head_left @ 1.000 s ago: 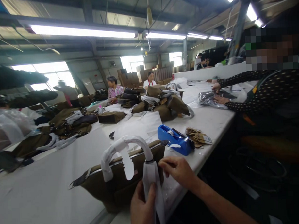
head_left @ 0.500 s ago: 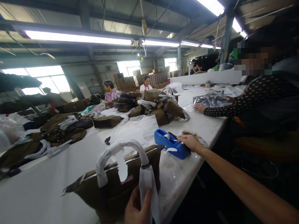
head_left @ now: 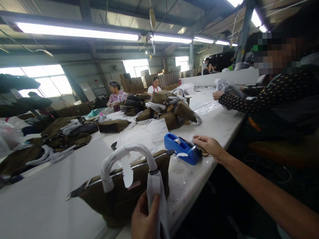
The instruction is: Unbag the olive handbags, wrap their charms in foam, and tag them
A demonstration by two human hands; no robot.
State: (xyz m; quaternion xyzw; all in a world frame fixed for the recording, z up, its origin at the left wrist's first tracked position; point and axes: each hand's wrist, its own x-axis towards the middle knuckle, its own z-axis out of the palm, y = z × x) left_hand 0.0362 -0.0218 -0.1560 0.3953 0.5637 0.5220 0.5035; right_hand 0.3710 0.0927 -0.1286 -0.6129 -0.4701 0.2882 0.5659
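An olive-brown handbag with a zipped top stands on the table before me, its arched handle wrapped in white paper. In my left hand is a strip of white wrapping paper hanging from the handle's near end, pinched between thumb and fingers. Right of the bag sits a blue tape dispenser with its roll in place. My right hand is at the dispenser's cutting end, fingertips pinched together on the tape, which is clear and barely visible.
Behind the dispenser is a pile of olive bags; more bags lie at left. A co-worker in a dotted sleeve handles clear plastic at right. The table's edge runs along my right side.
My right hand has drawn slightly right, off the dispenser's end. My left hand still grips the paper. The co-worker at right has lifted the plastic from the table.
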